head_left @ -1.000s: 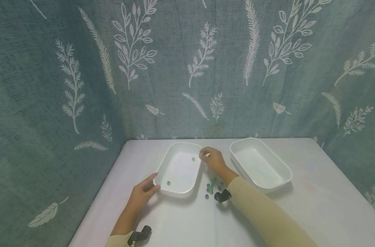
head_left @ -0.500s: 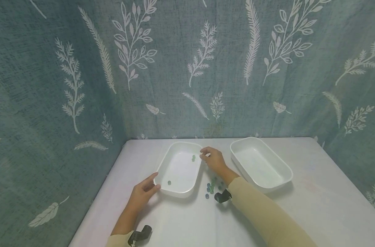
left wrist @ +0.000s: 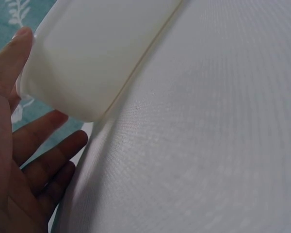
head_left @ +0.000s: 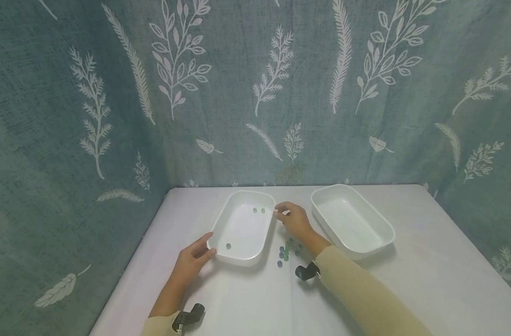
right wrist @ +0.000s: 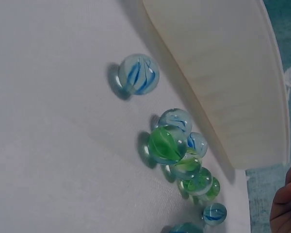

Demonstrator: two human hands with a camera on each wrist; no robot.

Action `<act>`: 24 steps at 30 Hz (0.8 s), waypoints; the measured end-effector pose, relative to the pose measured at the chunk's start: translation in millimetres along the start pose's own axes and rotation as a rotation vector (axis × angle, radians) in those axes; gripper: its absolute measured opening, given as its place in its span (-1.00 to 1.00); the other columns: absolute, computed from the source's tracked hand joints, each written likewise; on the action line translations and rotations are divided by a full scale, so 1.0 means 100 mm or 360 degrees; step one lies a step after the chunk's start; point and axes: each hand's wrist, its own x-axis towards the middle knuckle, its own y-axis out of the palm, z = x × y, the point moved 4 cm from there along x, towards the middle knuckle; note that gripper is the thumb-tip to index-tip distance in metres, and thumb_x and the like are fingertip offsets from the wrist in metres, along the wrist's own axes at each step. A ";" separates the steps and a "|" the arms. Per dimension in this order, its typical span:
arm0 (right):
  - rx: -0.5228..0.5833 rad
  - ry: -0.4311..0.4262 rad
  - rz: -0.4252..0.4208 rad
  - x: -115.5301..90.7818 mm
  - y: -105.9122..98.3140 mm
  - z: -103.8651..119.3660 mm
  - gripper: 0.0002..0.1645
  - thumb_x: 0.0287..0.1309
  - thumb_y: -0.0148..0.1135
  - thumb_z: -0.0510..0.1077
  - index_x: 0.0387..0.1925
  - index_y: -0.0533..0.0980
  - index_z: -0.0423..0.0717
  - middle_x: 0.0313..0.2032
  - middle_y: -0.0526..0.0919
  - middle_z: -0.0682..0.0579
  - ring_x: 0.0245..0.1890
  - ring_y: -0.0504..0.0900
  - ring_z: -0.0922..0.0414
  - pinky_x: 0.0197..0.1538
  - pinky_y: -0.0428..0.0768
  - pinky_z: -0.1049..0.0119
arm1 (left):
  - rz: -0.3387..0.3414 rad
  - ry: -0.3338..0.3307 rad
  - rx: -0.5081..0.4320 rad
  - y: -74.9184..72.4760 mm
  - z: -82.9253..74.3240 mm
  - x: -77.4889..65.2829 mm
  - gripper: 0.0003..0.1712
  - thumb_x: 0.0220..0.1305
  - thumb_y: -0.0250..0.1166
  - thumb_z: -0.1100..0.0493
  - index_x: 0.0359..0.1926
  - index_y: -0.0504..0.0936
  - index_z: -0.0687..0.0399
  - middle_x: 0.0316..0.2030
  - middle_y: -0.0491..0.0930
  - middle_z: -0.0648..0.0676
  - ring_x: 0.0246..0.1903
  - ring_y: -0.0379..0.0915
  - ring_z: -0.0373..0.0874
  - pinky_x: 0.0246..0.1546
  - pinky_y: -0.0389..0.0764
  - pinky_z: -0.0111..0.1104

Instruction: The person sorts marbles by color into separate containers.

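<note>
My left hand [head_left: 190,259] holds the near left corner of a white tray [head_left: 240,258]. In the left wrist view its thumb lies on the tray's rim, the index finger touches the wall below, and the other fingers spread loosely. Three glass marbles lie inside: one marble [head_left: 228,246] near the front, a bluish marble [head_left: 254,210] and a greenish marble [head_left: 263,210] at the back. My right hand [head_left: 294,219] is at the tray's far right rim, fingers loosely bent with no marble showing between them. Several marbles with green or blue swirls, including a green-swirled marble [right wrist: 168,144], lie beneath the right forearm.
A second white tray [head_left: 375,252] stands to the right, turned at an angle, beyond the right forearm. The white table [head_left: 255,303] ends at a leaf-patterned green curtain [head_left: 234,112] at the back and sides. Each wrist carries a small black camera.
A marble that was at the right fingertips has dropped into the tray, and one marble there has rolled leftward. The right hand has drawn back slightly. The left hand keeps its place.
</note>
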 end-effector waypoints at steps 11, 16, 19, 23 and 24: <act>0.0056 -0.0019 -0.0034 -0.25 -0.10 -0.06 -0.75 0.24 0.29 -0.08 -0.06 0.61 -0.03 -0.19 0.64 0.10 -0.39 0.61 0.17 -0.34 0.62 0.29 | 0.0004 0.0007 -0.0025 0.00 0.01 0.02 -0.34 0.24 0.35 -0.11 0.35 0.41 -0.27 0.32 0.37 0.12 0.25 0.33 0.17 0.17 0.38 0.10; 0.0058 -0.0025 -0.0055 -0.37 -0.12 -0.11 -0.75 0.22 0.31 -0.09 -0.08 0.62 -0.03 -0.18 0.66 0.10 -0.36 0.59 0.17 -0.31 0.60 0.28 | 0.0009 0.0004 -0.0026 0.00 0.02 0.02 -0.34 0.23 0.34 -0.13 0.35 0.41 -0.29 0.31 0.38 0.11 0.25 0.34 0.17 0.17 0.38 0.10; 0.0046 -0.0016 -0.0068 -0.43 -0.14 -0.15 -0.76 0.22 0.31 -0.07 -0.09 0.62 -0.01 -0.17 0.66 0.11 -0.34 0.57 0.18 -0.30 0.58 0.28 | 0.0011 0.0016 -0.0029 0.00 0.02 0.02 -0.34 0.24 0.34 -0.12 0.35 0.41 -0.28 0.31 0.38 0.11 0.24 0.34 0.17 0.17 0.38 0.10; 0.0099 -0.0004 -0.0052 -0.53 -0.16 -0.20 -0.76 0.21 0.31 -0.07 -0.09 0.62 -0.02 -0.22 0.66 0.12 -0.38 0.57 0.16 -0.37 0.58 0.26 | 0.0011 0.0041 -0.0034 -0.01 0.01 0.02 -0.34 0.24 0.35 -0.09 0.35 0.42 -0.23 0.31 0.38 0.11 0.23 0.36 0.17 0.17 0.38 0.10; 0.0114 0.0001 -0.0044 -0.56 -0.16 -0.21 -0.76 0.20 0.31 -0.07 -0.10 0.62 -0.01 -0.25 0.65 0.13 -0.40 0.57 0.16 -0.39 0.58 0.25 | 0.0010 0.0043 -0.0031 -0.01 0.02 0.02 -0.34 0.24 0.35 -0.09 0.35 0.42 -0.22 0.30 0.39 0.11 0.23 0.36 0.17 0.17 0.38 0.11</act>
